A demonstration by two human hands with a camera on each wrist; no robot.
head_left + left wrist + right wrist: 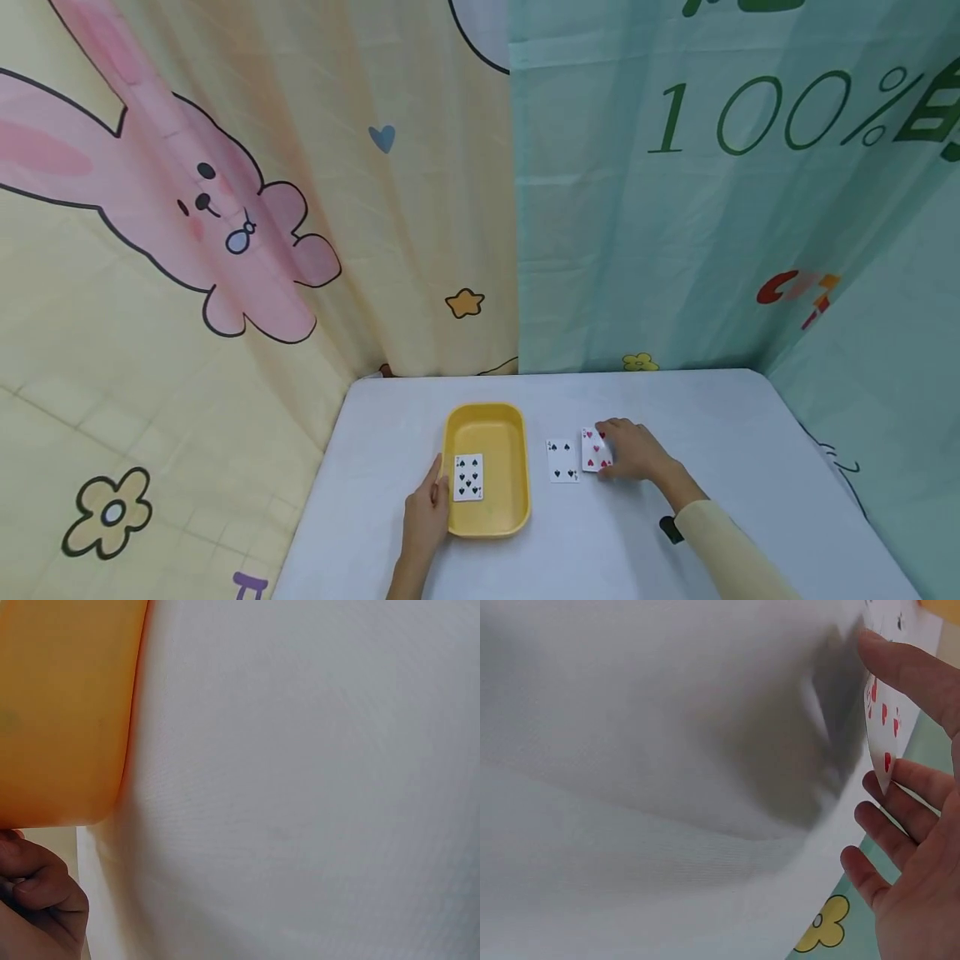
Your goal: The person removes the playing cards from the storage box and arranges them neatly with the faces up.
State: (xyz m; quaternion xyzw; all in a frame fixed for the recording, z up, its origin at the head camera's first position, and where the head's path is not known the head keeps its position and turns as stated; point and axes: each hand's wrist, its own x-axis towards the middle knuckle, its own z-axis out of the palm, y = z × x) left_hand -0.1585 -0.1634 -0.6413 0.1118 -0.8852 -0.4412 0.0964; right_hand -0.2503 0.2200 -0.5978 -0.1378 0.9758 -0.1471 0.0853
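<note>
one white card [593, 452] with red hearts is pinched between thumb and fingers of the right hand [633, 451], while the left hand [426, 515] grips the yellow tray [501, 475] beside it.

Head view high and forward-down, wrist views close over tabletop [300, 750] (yellow tray [504, 475] in head and left).

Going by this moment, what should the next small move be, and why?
Probably carry the heart card into the bare right side of the yellow tray. The right hand holds that card between its thumb and fingers, the left hand holds the tray's left side, and a spade card lies inside with room beside it.
</note>
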